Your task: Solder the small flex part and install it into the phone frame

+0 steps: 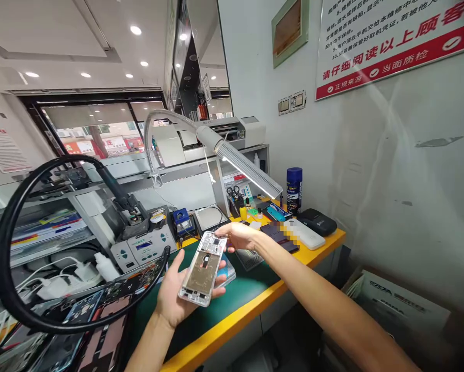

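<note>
An opened phone frame (201, 276), silver at the rim with a bare bronze-coloured bay and a short flex cable in its middle, is held tilted above the green mat (235, 300). My left hand (173, 295) cradles it from below, thumb along the left edge and fingertips showing past the right edge. At the top end, my right hand (239, 236) has its bent fingers against the upper corner; what its fingertips touch there is partly hidden. Behind the left fingers lies a light blue flat item (228, 273) on the mat.
A black flexible hose (3, 248) loops over several phone parts at left, beside a control unit (141, 248). Overhead hangs a lit lamp (251, 170). A spray can (294, 191), black case (317, 221) and white phone-shaped item (305, 235) stand or lie at right.
</note>
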